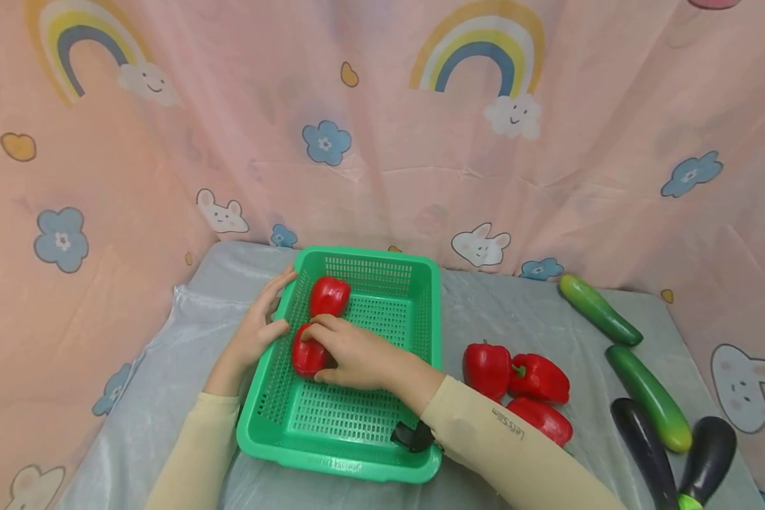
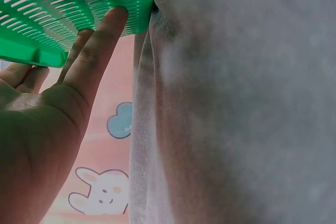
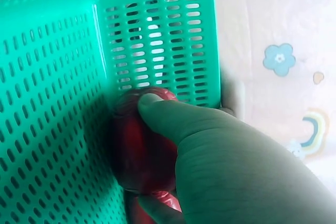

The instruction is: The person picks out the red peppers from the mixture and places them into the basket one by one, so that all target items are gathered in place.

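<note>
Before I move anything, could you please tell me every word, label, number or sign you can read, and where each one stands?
"Letsslim": small dark lettering on the right sleeve, as best I can read it.
Green basket, near rim: faint raised marks, too small and blurred to read.
No numbers are legible.

left wrist view shows shadowed hand [image 2: 55, 114], blurred cloth [image 2: 247, 98].

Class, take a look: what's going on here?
A person's right hand grips a red pepper inside the green basket, where a second pepper lies. The left hand touches the basket's outer side. On the cloth to the right lie at least three more peppers, two zucchini and two eggplants.
</note>
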The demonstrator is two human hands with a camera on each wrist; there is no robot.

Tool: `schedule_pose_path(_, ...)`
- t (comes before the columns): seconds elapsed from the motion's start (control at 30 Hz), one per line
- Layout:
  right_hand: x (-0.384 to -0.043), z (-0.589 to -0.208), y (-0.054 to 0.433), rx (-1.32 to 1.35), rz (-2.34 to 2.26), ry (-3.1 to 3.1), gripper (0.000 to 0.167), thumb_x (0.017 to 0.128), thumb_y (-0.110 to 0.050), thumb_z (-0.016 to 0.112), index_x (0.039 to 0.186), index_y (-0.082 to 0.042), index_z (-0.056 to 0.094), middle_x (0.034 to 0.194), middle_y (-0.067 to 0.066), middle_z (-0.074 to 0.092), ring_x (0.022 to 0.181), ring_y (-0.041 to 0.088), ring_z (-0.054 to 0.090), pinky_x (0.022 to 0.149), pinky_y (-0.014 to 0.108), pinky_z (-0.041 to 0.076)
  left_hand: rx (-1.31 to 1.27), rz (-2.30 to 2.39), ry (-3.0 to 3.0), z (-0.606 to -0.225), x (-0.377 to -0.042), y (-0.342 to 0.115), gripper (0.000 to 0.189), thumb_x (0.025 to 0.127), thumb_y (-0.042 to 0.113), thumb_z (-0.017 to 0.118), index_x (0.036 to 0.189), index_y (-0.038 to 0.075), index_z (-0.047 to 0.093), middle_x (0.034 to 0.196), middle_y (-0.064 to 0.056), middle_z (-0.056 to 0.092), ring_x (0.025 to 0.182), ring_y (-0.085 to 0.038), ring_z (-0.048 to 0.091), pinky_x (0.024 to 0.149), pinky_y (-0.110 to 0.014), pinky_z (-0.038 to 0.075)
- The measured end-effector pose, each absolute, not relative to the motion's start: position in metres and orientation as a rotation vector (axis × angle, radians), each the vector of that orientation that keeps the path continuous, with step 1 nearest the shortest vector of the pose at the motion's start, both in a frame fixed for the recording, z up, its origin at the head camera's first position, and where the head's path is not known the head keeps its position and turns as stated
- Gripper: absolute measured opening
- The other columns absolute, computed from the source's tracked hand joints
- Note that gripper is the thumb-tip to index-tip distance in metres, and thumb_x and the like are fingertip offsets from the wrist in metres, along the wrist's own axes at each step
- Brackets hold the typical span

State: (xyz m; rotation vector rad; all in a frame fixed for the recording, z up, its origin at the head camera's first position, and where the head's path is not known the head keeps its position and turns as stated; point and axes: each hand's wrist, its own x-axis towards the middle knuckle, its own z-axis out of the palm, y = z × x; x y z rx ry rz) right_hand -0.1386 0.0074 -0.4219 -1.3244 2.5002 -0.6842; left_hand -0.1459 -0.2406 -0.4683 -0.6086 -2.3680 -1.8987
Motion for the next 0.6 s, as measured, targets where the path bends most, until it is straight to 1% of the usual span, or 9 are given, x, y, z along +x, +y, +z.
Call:
schedule_pose_path(0.13,-0.1399,-0.4226,0.0072,-1.309,-0.706,2.503,0.066,0.095,-0.027,0.086,0.152,-0.013,0.057,0.154,0.005,0.053,0.138,0.020,0.054,0.109,0.033,0.052,-0.613,-1.900,-2.363,-0.4695,-0.1465,-0.2416,0.093,0.080,-0.008,0.051,0.170,0.007,0.036,0.181,-0.007,0.019,0.146,-0.046,0.045,0.094,-0.028,0.052)
schedule_pose_path(0.33,-0.1400,-0.4229,0.0069,-1.312,-0.713,2.520,0.066,0.094,-0.026,0.086,0.152,-0.012,0.056,0.155,0.006,0.054,0.139,0.023,0.053,0.111,0.035,0.051,-0.621,-1.891,-2.364,-0.4700,-0.1465,-0.2418,0.093,0.080,-0.007,0.051,0.170,0.006,0.035,0.181,-0.009,0.018,0.150,-0.047,0.040,0.096,-0.029,0.050)
schedule_pose_path(0.47,-0.1392,-0.4228,0.0073,-1.302,-0.704,2.530,0.068,0.093,-0.027,0.087,0.152,-0.013,0.056,0.155,0.006,0.054,0.139,0.023,0.053,0.110,0.037,0.052,-0.624,-1.894,-2.368,-0.4706,-0.1470,-0.2415,0.092,0.081,-0.007,0.051,0.171,0.006,0.035,0.182,-0.007,0.018,0.149,-0.046,0.042,0.097,-0.030,0.050)
schedule_pose_path(0.6,-0.1389,-0.4222,0.0072,-1.299,-0.691,2.538,0.069,0.093,-0.028,0.087,0.153,-0.013,0.056,0.155,0.006,0.054,0.139,0.022,0.053,0.110,0.038,0.052,-0.629,-1.898,-2.361,-0.4703,-0.1474,-0.2405,0.091,0.082,-0.007,0.051,0.170,0.005,0.035,0.182,-0.009,0.018,0.148,-0.046,0.042,0.097,-0.031,0.050)
